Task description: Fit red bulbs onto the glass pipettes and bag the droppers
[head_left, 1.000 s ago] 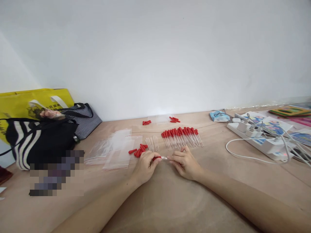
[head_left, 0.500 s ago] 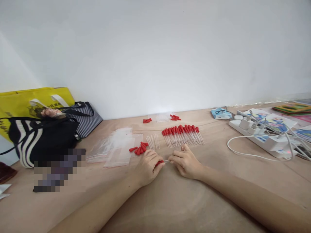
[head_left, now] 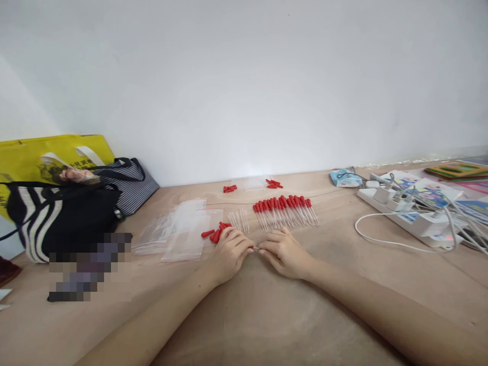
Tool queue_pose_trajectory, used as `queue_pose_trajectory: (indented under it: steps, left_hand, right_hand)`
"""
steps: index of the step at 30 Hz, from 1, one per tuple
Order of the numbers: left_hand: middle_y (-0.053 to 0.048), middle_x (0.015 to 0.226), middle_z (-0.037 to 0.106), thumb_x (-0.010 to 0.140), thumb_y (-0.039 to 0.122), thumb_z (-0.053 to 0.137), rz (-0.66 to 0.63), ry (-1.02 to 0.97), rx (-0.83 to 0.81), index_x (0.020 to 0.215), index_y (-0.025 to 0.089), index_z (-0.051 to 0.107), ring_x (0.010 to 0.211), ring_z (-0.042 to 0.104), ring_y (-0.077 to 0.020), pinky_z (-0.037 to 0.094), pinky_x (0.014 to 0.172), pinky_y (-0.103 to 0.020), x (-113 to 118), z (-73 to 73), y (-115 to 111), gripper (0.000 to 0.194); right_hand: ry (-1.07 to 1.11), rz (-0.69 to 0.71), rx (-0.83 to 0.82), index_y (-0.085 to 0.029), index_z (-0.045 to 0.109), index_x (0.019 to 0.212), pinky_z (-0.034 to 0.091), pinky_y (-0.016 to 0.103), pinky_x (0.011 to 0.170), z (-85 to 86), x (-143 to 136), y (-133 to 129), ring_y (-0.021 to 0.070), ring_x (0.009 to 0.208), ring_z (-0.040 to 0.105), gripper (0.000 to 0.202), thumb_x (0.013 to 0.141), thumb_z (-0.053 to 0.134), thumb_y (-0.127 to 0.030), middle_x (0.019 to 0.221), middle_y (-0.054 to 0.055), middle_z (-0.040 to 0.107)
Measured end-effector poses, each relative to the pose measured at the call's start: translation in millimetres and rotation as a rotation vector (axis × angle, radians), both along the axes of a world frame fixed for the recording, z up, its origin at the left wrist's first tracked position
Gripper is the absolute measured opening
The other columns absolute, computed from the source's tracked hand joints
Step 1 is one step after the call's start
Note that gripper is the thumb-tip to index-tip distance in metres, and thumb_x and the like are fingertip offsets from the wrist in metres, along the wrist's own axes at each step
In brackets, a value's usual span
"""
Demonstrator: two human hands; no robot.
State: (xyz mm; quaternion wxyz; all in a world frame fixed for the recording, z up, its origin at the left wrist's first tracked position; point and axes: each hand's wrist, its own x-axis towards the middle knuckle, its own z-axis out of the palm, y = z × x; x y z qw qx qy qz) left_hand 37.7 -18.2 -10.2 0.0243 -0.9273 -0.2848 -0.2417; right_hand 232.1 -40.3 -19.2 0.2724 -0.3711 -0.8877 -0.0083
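My left hand (head_left: pixel 230 255) is closed on a red rubber bulb, of which only the tip shows at the fingers. Facing it, my right hand (head_left: pixel 285 254) pinches a thin clear tube (head_left: pixel 255 248) that spans the small gap to the bulb. Behind my left hand lie several loose red bulbs (head_left: pixel 208 234), partly covered by it. Several bare clear tubes (head_left: pixel 239 221) lie just beyond. A row of tubes with red bulbs on their ends (head_left: pixel 285 211) lies behind my right hand.
Clear plastic bags (head_left: pixel 183 234) lie left of the bulbs. Two small red piles (head_left: pixel 230 188) and more tubes (head_left: pixel 254 183) are near the wall. Bags (head_left: pixel 68 218) stand at the left. At the right are a power strip (head_left: pixel 407 218) with cables, a blue mask (head_left: pixel 345 178) and papers.
My hands have drawn closer together, and less of the bulb and tube shows between them. The fingers of my right hand are lower and more gathered. The view has shifted slightly.
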Motion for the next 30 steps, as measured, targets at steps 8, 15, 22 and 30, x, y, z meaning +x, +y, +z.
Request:
queue_pose_trajectory:
  steps: [8,15,22,30]
  left_hand:
    - [-0.007,0.099,0.059,0.082,0.029,0.048,0.280,-0.133,0.043,0.102,0.020,0.053,0.092,0.050,-0.0226,0.035,0.084,-0.039,-15.7,6.6,9.2,0.023]
    - [-0.007,0.087,0.058,0.078,0.030,0.044,0.576,-0.241,-0.059,0.083,0.018,0.057,0.086,0.053,-0.0229,0.043,0.075,-0.034,-63.6,7.1,40.8,0.018]
    - [-0.003,0.074,0.058,0.077,0.035,0.041,0.569,-0.175,-0.201,0.072,0.018,0.058,0.067,0.055,-0.0166,0.042,0.059,-0.025,-88.5,14.9,50.3,0.024]
    - [-0.004,0.083,0.062,0.078,0.042,0.044,0.421,-0.012,-0.371,0.086,0.018,0.061,0.068,0.055,-0.0163,0.043,0.062,-0.027,-101.7,21.2,53.1,0.031]
  right_hand:
    - [0.215,-0.219,-0.209,-0.020,0.057,0.090,0.032,0.026,0.064,0.9,3.6,9.2,0.0133,0.063,0.056,0.018,0.074,0.049,-0.017,0.066,-0.001,0.063]
    - [0.270,-0.489,-0.308,-0.019,0.053,0.084,0.034,0.026,0.066,8.2,-23.8,53.3,0.0156,0.069,0.059,0.014,0.071,0.048,-0.015,0.074,0.002,0.065]
    - [0.083,-0.738,-0.362,-0.013,0.050,0.096,0.029,0.035,0.075,15.8,-55.1,78.4,0.0235,0.082,0.060,0.023,0.076,0.043,-0.021,0.084,0.012,0.065]
    - [0.011,-0.754,-0.336,-0.013,0.057,0.088,0.026,0.037,0.077,14.8,-57.7,82.0,0.0228,0.076,0.061,0.021,0.077,0.042,-0.024,0.082,0.013,0.066]
